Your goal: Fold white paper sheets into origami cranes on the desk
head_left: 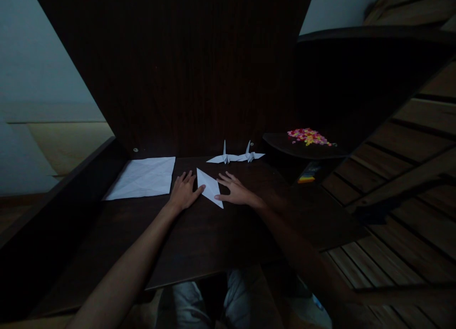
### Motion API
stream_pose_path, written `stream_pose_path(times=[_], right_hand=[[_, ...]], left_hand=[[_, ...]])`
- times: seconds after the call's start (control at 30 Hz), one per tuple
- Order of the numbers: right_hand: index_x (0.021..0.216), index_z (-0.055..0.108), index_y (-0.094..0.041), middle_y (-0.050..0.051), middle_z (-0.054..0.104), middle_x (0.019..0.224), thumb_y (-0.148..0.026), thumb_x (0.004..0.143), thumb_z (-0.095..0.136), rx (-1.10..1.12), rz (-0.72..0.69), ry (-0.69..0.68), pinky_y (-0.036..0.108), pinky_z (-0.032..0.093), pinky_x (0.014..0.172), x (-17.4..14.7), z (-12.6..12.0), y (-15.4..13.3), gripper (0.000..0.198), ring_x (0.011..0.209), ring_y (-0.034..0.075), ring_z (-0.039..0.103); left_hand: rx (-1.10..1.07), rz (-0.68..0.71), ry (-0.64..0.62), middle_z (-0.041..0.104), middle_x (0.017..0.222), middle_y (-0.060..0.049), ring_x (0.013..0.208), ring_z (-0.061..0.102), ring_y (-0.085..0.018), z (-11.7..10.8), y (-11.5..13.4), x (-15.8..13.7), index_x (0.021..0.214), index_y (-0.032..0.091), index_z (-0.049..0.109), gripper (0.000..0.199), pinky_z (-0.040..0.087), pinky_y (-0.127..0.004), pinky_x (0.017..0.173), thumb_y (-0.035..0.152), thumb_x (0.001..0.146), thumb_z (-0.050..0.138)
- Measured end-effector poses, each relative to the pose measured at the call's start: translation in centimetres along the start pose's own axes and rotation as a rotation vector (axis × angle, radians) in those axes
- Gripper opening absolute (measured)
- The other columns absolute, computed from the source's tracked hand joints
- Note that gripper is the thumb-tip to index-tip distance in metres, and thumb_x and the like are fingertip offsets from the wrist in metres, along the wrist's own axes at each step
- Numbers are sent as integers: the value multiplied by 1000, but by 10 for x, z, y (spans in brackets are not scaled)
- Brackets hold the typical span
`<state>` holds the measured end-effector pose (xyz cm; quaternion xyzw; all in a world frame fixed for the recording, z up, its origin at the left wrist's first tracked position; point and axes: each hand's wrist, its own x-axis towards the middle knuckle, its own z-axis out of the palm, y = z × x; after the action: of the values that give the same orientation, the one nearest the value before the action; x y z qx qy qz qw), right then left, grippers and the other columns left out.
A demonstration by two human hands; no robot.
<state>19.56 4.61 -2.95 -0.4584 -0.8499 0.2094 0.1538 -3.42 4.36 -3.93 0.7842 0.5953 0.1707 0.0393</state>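
A white sheet of paper folded into a long diamond (210, 186) lies flat on the dark desk, slanting from upper left to lower right. My left hand (184, 191) rests beside it with fingers spread, its thumb touching the paper's left edge. On the other side, my right hand (235, 189) lies with fingers stretched out and its thumb on the lower right edge. Behind the hands, two folded paper cranes (235, 157) stand side by side near the back panel. To the left is a stack of creased white paper (146, 178).
A small curved shelf (281, 146) at the right holds a pile of pink and yellow bits (309, 136). Below it, a compartment contains something with a yellow edge (306, 179). A raised side board (60, 186) bounds the desk at left. Wooden slats (409, 139) stand at right.
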Motion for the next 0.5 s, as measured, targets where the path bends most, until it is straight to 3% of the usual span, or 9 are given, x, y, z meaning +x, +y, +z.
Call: stream_pose_path(times=[0.17,0.3,0.5], right_hand=[[125,55,-16,15,46,140,-49,76,66,45,-4,148,50,27,108,4,8,-6,60,136,31,29],[103,62,-15,11,62,112,-33,78,68,100,-13,280,41,40,96,8,10,-7,32,110,25,51],[81,62,-19,4,66,89,-22,77,63,237,22,390,37,44,84,11,10,-7,5,89,21,58]], left_hand=[[-226,12,37,53,134,-17,129,42,-30,-3,1,2,129,9,49,56,33,-43,106,43,84,50],[-478,12,46,62,121,-12,111,58,-25,-8,4,1,119,14,55,45,44,-38,96,35,80,55],[-758,45,77,70,88,-4,88,65,-20,-5,8,2,107,16,58,33,46,-34,88,29,77,59]])
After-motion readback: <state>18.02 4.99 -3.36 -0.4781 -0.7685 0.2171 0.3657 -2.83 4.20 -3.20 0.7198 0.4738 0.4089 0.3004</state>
